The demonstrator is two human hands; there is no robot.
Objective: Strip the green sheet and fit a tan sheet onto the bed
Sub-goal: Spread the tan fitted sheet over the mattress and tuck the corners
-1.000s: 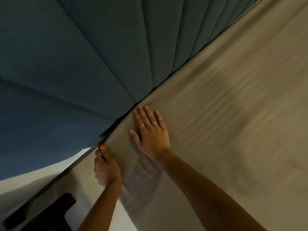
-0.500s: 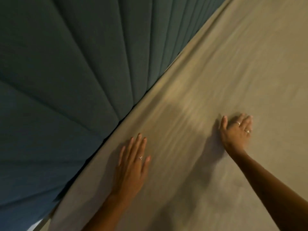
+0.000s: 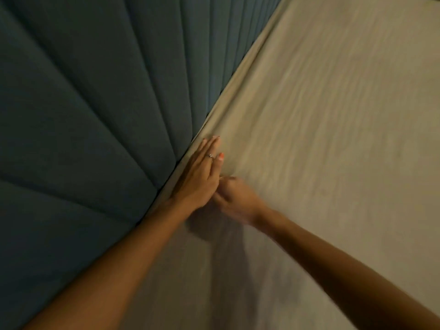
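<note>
The tan sheet (image 3: pixel 321 139) covers the mattress and shows fine wrinkles across it. My left hand (image 3: pixel 200 172) lies with straight fingers on the sheet's edge, right where it meets the headboard. My right hand (image 3: pixel 235 198) is on the sheet just to the right of it, touching the left hand's side. It is blurred and its fingers look bent; whether they pinch the fabric I cannot tell. No green sheet is in view.
A teal padded headboard (image 3: pixel 95 103) with vertical channels fills the left half of the view and stands tight against the mattress edge. The sheet stretches away to the right and towards the top of the view.
My left hand has slid forward along the headboard seam. My right hand came back from the middle of the sheet to sit beside the left one. The view shifted further along the bed.
</note>
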